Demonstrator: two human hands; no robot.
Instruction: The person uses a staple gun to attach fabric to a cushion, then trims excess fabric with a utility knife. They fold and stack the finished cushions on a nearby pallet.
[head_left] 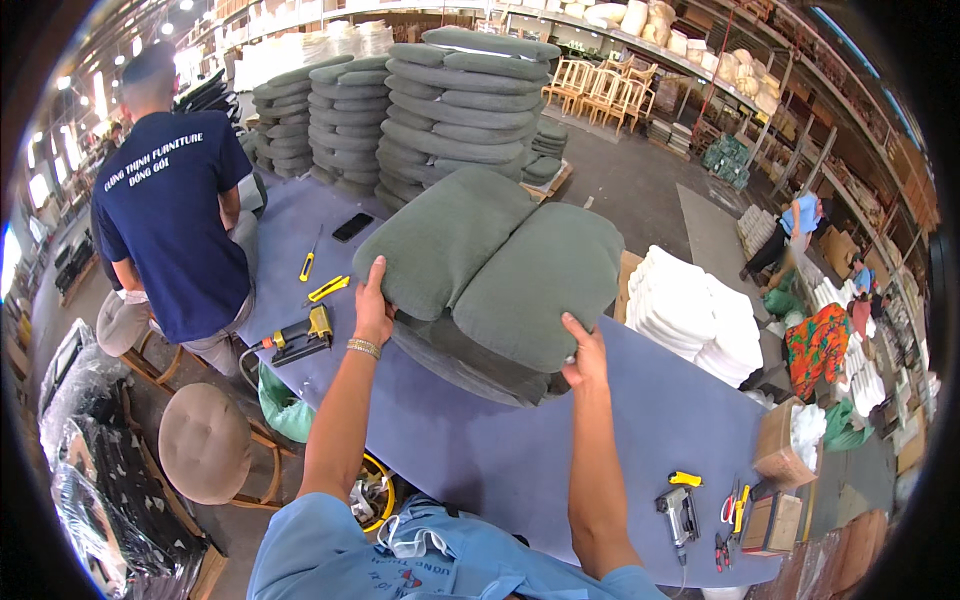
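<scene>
A dark green cushion (480, 265), split by a deep seam into two padded halves, is held between my hands. My left hand (374, 312) grips its near left edge, thumb on top. At the near right corner, my right hand (586, 352) pinches the edge with its thumb over the fabric. The fingers of both hands are partly hidden beneath. Directly under this cushion lie more dark grey-green cushions (465, 365) on the blue-grey table (440, 440); whether they touch the held one all round I cannot tell.
Tall stacks of green cushions (455, 110) stand behind. A yellow-black nail gun (305, 335), two yellow cutters and a phone (353, 227) lie left; another nail gun (680, 515), scissors and pliers lie right. White padding (690, 315) is piled beyond the table. A person (170, 210) sits at left.
</scene>
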